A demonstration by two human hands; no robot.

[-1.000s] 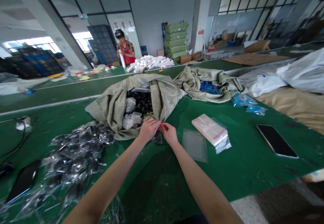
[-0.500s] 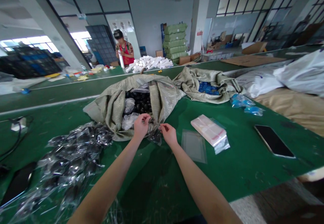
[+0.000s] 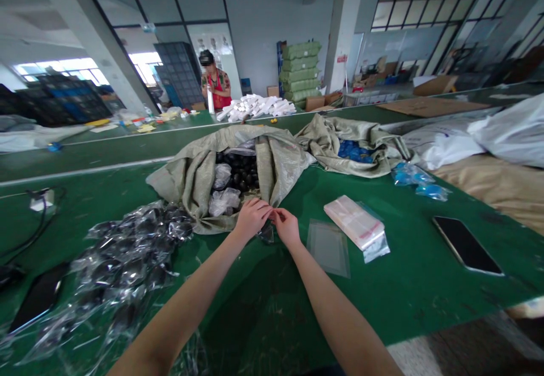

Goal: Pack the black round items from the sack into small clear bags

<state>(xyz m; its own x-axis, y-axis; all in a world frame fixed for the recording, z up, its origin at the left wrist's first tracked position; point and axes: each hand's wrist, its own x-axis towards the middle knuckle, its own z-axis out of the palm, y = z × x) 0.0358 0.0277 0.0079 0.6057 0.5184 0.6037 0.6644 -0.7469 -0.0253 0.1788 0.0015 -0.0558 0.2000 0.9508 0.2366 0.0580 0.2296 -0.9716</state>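
Observation:
My left hand (image 3: 254,217) and my right hand (image 3: 286,226) meet fingertip to fingertip in front of an open woven sack (image 3: 182,178). Both are closed, pinching the top of a small clear plastic bag (image 3: 267,233) that hangs below them with something dark inside. The left fingers partly cover it. Dark rounded pieces (image 3: 244,175) and crumpled clear plastic (image 3: 224,200) show in the sack's mouth. To the left lies a pile of dark pieces in clear bags (image 3: 136,246). Flat clear bags (image 3: 327,248) and a stack of such bags (image 3: 355,222) lie right of my right hand.
A phone (image 3: 467,244) lies at the right, another phone (image 3: 38,297) at the left. Behind are a second sack (image 3: 323,138) with blue pieces (image 3: 355,150) and bagged blue pieces (image 3: 431,191). A person (image 3: 216,84) stands across the tables beside a white heap (image 3: 259,107).
My left hand has moved right and slightly down, bringing its fingertips against my right hand at the top of the plastic bag. The camera view has shifted slightly.

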